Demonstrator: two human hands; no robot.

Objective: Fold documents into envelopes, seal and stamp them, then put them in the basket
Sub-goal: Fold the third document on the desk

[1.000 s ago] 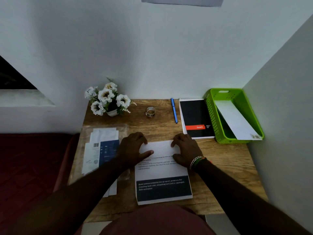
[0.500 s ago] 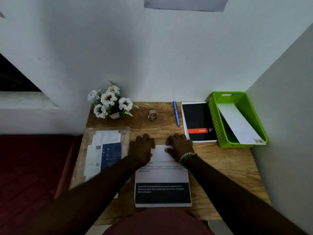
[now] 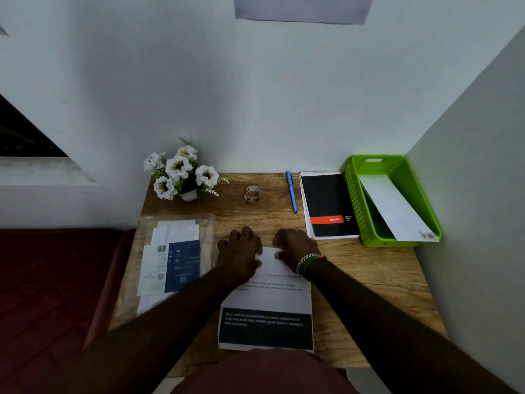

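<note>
A printed document (image 3: 267, 302) lies on the wooden table (image 3: 369, 277) in front of me, its top part folded over so a white flap shows between my hands. My left hand (image 3: 240, 253) rests on the flap's left end with its fingers reaching past the far edge. Close beside it, my right hand (image 3: 295, 245) has curled fingers at the far edge and its thumb on the paper. A green basket (image 3: 355, 200) at the back right holds a white envelope (image 3: 395, 209). A small roll of stamps (image 3: 252, 193) stands at the back.
A clear plastic packet of envelopes (image 3: 176, 260) lies to the left. A potted white flower (image 3: 181, 177), a blue pen (image 3: 291, 191) and a black notepad (image 3: 329, 206) line the back. Walls close off the back and right; a red seat is at the left.
Both hands slid along the folded top edge toward each other and a little farther from me. They now sit close together at its middle.
</note>
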